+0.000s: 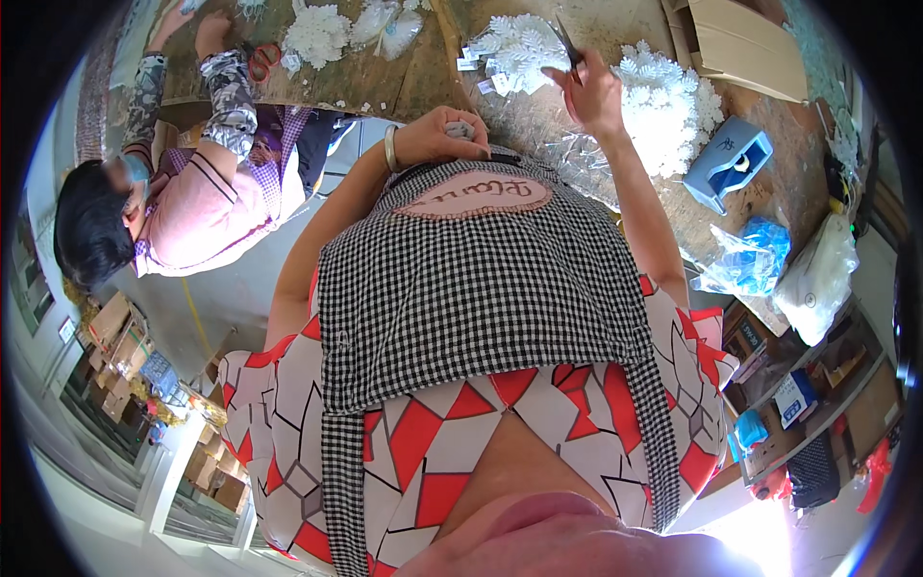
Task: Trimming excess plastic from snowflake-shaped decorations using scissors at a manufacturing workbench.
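Note:
My right hand [588,91] is raised over the wooden table [760,173] and grips a pair of dark scissors [567,43], blades pointing up. Just beyond it lies a pile of white snowflake-shaped pieces [663,101]. My left hand [444,133], with a bangle at the wrist, is closed around a small clear and white bundle [461,128] close to my checked apron. A second heap of white snowflake pieces with small tags [514,53] lies between the two hands, farther up the table.
A co-worker in a pink top [192,207] sits at the left, hands on the table near red-handled scissors [261,60] and more white pieces [315,34]. A blue tape dispenser [728,163], blue and white plastic bags [755,255] and cardboard boxes [740,43] stand at the right.

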`<state>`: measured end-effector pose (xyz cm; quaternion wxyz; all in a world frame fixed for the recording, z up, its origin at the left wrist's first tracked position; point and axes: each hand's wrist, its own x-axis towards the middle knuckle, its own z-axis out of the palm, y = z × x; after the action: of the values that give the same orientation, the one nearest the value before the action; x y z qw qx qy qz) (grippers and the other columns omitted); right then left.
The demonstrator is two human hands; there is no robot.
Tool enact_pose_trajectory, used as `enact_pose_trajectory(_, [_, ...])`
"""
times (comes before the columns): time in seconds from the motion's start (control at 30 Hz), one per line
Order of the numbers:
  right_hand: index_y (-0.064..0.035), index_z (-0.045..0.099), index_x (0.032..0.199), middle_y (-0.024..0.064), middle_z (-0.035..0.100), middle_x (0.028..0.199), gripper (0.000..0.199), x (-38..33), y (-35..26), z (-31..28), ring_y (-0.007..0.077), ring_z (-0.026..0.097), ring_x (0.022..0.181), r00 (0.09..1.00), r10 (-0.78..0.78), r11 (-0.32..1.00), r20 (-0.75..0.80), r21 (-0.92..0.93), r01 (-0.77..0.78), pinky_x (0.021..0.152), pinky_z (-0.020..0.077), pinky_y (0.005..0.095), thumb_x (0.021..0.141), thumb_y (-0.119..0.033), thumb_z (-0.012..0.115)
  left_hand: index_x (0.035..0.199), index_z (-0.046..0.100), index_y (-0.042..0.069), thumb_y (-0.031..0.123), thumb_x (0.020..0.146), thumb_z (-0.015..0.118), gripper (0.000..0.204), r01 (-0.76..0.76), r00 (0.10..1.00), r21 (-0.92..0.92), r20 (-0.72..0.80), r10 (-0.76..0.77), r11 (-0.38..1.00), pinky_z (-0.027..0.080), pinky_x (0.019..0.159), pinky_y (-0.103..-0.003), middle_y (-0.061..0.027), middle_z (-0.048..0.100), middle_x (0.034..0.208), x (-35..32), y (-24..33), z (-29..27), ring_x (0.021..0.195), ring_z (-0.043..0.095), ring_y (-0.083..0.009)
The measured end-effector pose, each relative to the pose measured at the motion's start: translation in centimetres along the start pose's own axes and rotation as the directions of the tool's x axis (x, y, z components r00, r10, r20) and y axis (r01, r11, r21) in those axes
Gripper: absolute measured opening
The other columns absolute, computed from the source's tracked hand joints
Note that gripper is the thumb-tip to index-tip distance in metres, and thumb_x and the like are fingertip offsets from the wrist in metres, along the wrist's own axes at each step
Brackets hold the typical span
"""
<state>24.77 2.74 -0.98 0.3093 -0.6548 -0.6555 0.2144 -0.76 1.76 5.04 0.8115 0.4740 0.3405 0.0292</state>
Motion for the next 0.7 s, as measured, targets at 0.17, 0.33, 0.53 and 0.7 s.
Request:
enact_pose_trajectory(0.17, [-0.0041,0.055,0.085,0.0137,0.059,0.073,0.039,2.5,1.2,1.5,0.0285,0.059,0.067,0.988,-0.122,0.980,-0.099,-0.168,0.104,0.060,0.0472,0.0373,0.062,-0.028,0.076,0.078,0.056,0.005,0.008,0.074,0.064,0.010,-0.057,0.997,0.049,0.056,0.054,0.997,0.040,0.062,-0.018,0.0021,0.056,0.076,0.6,0.4,0.4,0.067,0.048,-0.0043])
enact_pose_trajectory(0.33, [-0.0067,0.058,0.094,0.0049,0.059,0.068,0.038,2.6,0.8,1.5,0.0152,0.058,0.062,0.999,0.027,0.998,-0.038,0.051,-0.025,0.057,0.0474,0.0267,0.063,-0.020,0.077,0.096,0.055,0.003,0.010,0.079,0.056,0.018,-0.056,0.998,-0.155,-0.042,0.050,0.986,0.039,0.058,-0.019,0.0026,0.049,0.070,-0.4,-0.1,0.9,0.063,0.046,-0.0052])
enact_pose_trajectory(0.53, [-0.0010,0.053,0.101,0.0053,0.059,0.079,0.034,3.6,2.7,0.3,0.0109,0.058,0.066,0.934,0.287,0.543,0.212,0.767,-0.341,0.052,0.0474,0.0221,0.072,-0.009,0.069,0.106,0.051,0.001,0.012,0.085,0.047,0.025,-0.088,0.996,-0.598,-0.037,0.082,0.797,0.040,0.053,-0.020,0.0003,0.045,0.066,-0.1,-1.6,-0.4,0.058,0.045,-0.0078])
enact_pose_trajectory(0.7, [-0.0012,0.053,0.101,0.0027,0.057,0.074,0.029,2.9,3.7,-2.3,0.0114,0.053,0.053,0.900,0.266,0.203,0.345,0.893,-0.402,0.045,0.0454,0.0241,0.074,0.000,0.064,0.109,0.048,0.003,0.013,0.087,0.047,0.024,-0.056,0.984,-0.696,-0.162,-0.080,0.715,0.035,0.047,-0.019,0.0006,0.044,0.069,0.7,-1.5,0.0,0.054,0.040,-0.0072])
